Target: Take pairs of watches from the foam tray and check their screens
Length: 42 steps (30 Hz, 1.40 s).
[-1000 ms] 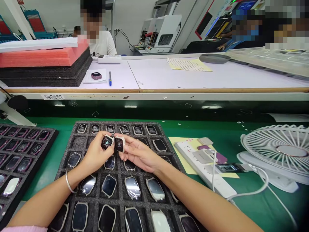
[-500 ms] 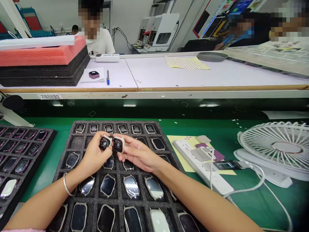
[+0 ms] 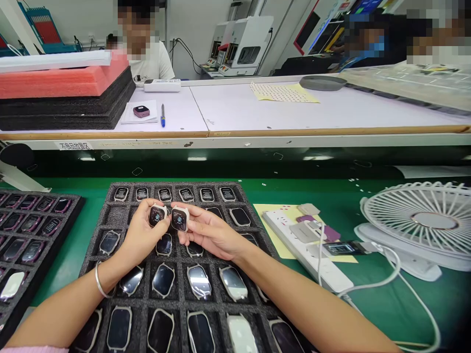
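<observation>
My left hand [image 3: 142, 235] pinches a small white-framed watch body [image 3: 156, 215] with its dark screen lit. My right hand [image 3: 211, 234] holds a second watch body [image 3: 179, 219] right beside the first, the two nearly touching. Both are raised a little above a black foam tray [image 3: 114, 215] whose pockets hold several more watch bodies, screens up. A metal bangle sits on my left wrist.
A second black foam tray [image 3: 44, 230] of purple watch bodies lies at the left. To the right are a white power strip [image 3: 312, 267] on yellow paper, a cable and a white desk fan [image 3: 423, 225]. Across the raised white bench [image 3: 294, 117] sit other people.
Both hands stay together holding the two watch bodies; only the camera view has drifted slightly, shifting the scene a little left and up.
</observation>
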Each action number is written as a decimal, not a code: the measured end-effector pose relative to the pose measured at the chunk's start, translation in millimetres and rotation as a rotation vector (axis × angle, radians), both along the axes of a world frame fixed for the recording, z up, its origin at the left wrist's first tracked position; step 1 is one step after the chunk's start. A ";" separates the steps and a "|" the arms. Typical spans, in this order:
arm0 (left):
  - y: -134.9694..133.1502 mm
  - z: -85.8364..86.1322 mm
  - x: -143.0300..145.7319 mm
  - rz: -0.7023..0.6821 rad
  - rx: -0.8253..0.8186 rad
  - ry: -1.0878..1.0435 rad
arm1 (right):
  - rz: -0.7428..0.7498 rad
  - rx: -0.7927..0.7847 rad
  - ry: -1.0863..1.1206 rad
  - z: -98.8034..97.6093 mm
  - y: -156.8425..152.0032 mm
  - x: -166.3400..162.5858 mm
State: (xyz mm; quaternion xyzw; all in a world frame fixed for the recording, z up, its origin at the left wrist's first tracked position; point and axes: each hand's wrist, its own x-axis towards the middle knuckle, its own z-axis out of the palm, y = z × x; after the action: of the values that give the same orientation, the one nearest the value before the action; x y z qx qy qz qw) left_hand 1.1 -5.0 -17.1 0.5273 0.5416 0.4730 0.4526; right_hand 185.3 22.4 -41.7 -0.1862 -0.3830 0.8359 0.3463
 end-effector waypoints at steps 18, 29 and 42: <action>-1.9 -5.9 -0.9 0.016 0.070 0.112 | 0.035 0.034 -0.003 -1.7 -1.9 3.5; -3.9 -5.2 -0.7 0.003 0.052 0.165 | 0.038 0.045 0.011 -1.0 -2.8 3.9; -3.9 -4.7 1.2 0.013 0.057 0.164 | 0.051 0.063 0.020 0.7 -4.0 4.0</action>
State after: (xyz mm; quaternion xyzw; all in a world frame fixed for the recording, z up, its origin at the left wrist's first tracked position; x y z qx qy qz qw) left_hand 2.3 -8.9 -21.8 0.5734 0.5665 0.4464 0.3886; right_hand 189.3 18.4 -41.0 -0.1571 -0.4103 0.8338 0.3344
